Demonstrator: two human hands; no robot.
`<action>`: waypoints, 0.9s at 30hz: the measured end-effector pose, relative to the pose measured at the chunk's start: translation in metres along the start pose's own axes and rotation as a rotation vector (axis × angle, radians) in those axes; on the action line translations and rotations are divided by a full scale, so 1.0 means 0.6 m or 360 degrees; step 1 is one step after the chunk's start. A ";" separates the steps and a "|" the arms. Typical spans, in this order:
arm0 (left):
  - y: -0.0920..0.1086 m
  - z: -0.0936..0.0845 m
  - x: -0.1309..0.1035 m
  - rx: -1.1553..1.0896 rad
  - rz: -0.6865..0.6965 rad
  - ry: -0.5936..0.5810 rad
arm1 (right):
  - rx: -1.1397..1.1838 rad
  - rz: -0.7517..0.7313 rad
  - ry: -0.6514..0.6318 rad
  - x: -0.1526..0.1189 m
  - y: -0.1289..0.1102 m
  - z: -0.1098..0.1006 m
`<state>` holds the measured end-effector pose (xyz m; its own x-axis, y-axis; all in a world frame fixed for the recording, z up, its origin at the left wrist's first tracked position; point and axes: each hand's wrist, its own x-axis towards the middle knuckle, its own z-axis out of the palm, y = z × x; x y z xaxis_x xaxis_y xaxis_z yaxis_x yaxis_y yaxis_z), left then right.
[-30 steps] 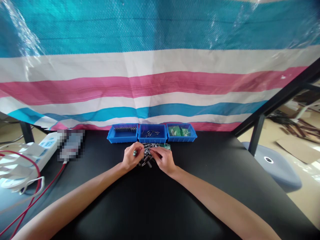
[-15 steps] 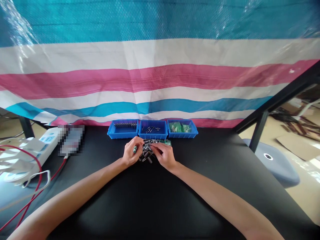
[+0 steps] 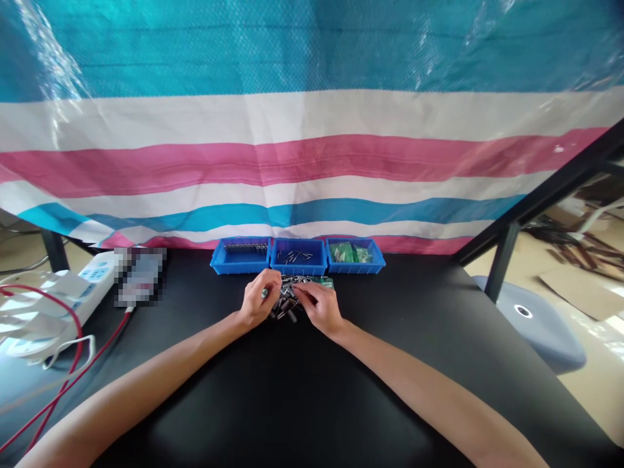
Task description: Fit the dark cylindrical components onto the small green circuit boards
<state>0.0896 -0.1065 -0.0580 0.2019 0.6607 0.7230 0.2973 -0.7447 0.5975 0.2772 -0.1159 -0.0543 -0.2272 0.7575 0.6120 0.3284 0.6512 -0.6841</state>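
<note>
A pile of small metal parts (image 3: 286,303), grey cylinders and thin pins, lies on the black table between my hands. My left hand (image 3: 257,299) is curled closed at the pile's left side. Part of a small green piece (image 3: 264,293) shows inside its fingers. My right hand (image 3: 320,305) reaches in from the right with thumb and fingers pinched together over the pile; what they grip, if anything, is too small to tell. Just behind the right fingers lies a green item (image 3: 325,282), partly hidden.
Three blue bins stand behind the pile: the left bin (image 3: 240,265) with a row of metal cylinders, the middle bin (image 3: 298,268) with thin pins, the right bin (image 3: 357,266) with green packets. A power strip (image 3: 92,279) and red cable (image 3: 114,331) lie left. A striped sheet (image 3: 312,156) hangs behind.
The camera view has tilted up slightly, so the scene sits a little lower. Both hands stay at the pile in nearly the same pose.
</note>
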 end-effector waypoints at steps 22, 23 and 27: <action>0.002 0.003 -0.003 -0.0079 -0.0138 0.0080 | -0.0004 -0.0005 -0.0015 0.000 0.001 0.000; 0.001 0.003 -0.004 -0.0080 -0.0139 0.0078 | -0.0006 -0.0004 -0.0014 0.000 0.001 0.000; -0.001 0.003 -0.005 -0.0075 -0.0145 0.0070 | -0.0003 0.0015 -0.0021 -0.001 0.000 0.000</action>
<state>0.0906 -0.1080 -0.0612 0.1348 0.7218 0.6788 0.2684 -0.6860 0.6762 0.2775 -0.1164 -0.0544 -0.2359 0.7643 0.6001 0.3324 0.6438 -0.6893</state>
